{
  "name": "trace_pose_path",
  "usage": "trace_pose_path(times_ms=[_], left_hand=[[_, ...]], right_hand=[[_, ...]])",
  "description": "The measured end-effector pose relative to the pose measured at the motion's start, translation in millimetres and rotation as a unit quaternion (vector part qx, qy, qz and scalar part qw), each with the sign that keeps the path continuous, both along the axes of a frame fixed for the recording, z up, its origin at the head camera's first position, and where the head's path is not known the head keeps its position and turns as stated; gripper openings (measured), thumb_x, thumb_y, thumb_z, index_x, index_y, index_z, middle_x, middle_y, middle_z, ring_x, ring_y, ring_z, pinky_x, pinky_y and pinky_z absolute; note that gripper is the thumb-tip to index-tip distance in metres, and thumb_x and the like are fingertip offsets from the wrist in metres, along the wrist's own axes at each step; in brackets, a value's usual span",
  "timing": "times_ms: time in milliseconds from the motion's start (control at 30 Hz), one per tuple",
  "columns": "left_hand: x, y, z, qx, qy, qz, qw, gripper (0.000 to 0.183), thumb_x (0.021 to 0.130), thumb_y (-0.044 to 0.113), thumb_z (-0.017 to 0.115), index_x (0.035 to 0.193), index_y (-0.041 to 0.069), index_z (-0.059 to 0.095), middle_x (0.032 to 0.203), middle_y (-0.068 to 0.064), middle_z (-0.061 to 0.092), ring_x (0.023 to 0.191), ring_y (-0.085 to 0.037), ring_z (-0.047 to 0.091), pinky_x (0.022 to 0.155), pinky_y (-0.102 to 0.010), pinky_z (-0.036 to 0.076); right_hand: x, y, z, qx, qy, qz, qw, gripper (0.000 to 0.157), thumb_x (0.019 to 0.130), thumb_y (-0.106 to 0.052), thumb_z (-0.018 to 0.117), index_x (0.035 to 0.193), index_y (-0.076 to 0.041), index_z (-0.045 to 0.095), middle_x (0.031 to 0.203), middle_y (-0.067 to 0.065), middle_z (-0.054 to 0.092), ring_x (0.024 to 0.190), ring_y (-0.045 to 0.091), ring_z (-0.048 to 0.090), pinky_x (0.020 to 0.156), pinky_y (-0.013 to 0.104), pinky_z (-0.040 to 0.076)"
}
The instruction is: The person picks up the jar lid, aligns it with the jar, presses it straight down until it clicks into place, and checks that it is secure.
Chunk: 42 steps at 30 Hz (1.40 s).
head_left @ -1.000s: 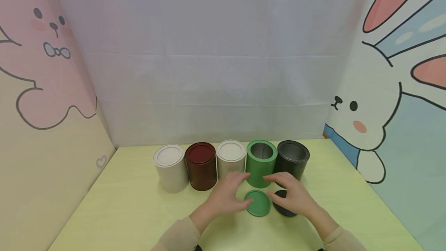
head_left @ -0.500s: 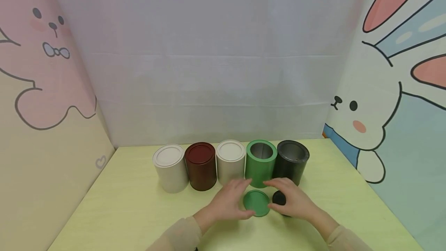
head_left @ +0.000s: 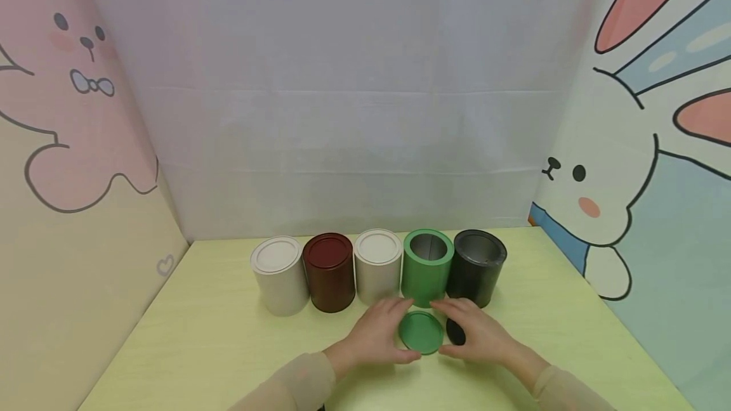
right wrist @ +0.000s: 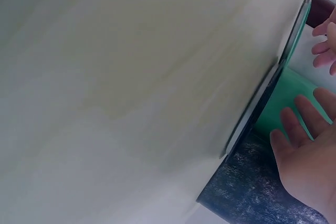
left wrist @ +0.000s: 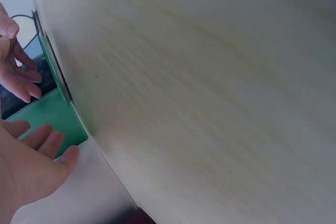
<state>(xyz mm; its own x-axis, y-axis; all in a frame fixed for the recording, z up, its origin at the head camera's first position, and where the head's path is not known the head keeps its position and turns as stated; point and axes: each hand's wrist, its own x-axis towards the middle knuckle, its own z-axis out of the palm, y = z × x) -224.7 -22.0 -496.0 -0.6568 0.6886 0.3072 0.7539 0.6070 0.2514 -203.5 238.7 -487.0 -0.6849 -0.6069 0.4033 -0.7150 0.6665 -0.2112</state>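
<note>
A green lid point(head_left: 421, 333) lies flat on the table in front of an uncovered green can point(head_left: 423, 281). My left hand point(head_left: 377, 335) is at the lid's left side, thumb and fingers spread apart. Mirroring it on the right is my right hand point(head_left: 480, 333), which partly hides a black lid point(head_left: 455, 332). Neither hand visibly grips anything. Behind the right hand stands an uncovered black can point(head_left: 476, 271). In the right wrist view, the right hand point(right wrist: 310, 156) hovers over the table, with the black lid point(right wrist: 254, 111) seen edge-on nearby.
Left of the green can, in the same row, are a white can point(head_left: 379, 265), a dark red can point(head_left: 329, 274) and another white can point(head_left: 280, 278), all with lids on. A white cloth point(head_left: 354, 113) hangs behind the pale yellow table point(head_left: 194, 335).
Both hands have lowered toward the table and come closer around the green lid. The right hand now covers more of the black lid. Cans and lids have stayed in place.
</note>
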Motion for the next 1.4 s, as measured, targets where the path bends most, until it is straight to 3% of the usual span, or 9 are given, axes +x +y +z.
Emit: trace_pose_path(times_ms=[333, 733, 933, 1400], left_hand=[[1.1, 4, -9.4, -0.032, -0.024, 0.015, 0.9991, 0.089, 0.077, 0.058, 0.077, 0.144, 0.008, 0.048, 0.135, -0.006, 0.054, 0.125, -0.022, 0.049, 0.101, -0.038, 0.045], [-3.1, 4, -17.0, -0.038, -0.013, 0.030, 0.9988, 0.088, 0.076, 0.058, 0.077, 0.145, 0.012, 0.049, 0.135, -0.003, 0.055, 0.124, -0.020, 0.049, 0.099, -0.038, 0.045], [-3.8, 3, -16.8, -0.042, -0.016, 0.031, 0.9985, 0.084, 0.077, 0.056, 0.077, 0.145, 0.013, 0.050, 0.134, -0.002, 0.055, 0.125, -0.019, 0.049, 0.099, -0.038, 0.045], [-4.6, 3, -14.2, -0.032, -0.010, 0.026, 0.9991, 0.076, 0.077, 0.050, 0.081, 0.138, 0.010, 0.058, 0.131, 0.000, 0.059, 0.122, -0.015, 0.052, 0.101, -0.029, 0.044]], right_hand=[[-5.5, 2, -8.7, 0.018, -0.019, -0.004, 1.000, 0.075, 0.079, -0.048, 0.081, 0.138, -0.009, 0.057, 0.132, 0.008, 0.059, 0.119, 0.032, 0.054, 0.092, 0.051, 0.050], [-6.1, 1, -8.5, 0.036, -0.045, 0.001, 0.998, 0.075, 0.080, -0.052, 0.079, 0.138, -0.007, 0.057, 0.131, 0.007, 0.060, 0.118, 0.030, 0.055, 0.094, 0.050, 0.049], [-7.3, -1, -11.7, 0.035, -0.023, 0.023, 0.999, 0.073, 0.080, -0.049, 0.080, 0.135, -0.006, 0.059, 0.130, 0.008, 0.061, 0.115, 0.028, 0.056, 0.091, 0.047, 0.050], [-8.7, -2, -14.3, 0.042, -0.022, 0.026, 0.999, 0.070, 0.082, -0.050, 0.078, 0.135, -0.007, 0.061, 0.132, 0.007, 0.060, 0.113, 0.026, 0.056, 0.089, 0.045, 0.051]])
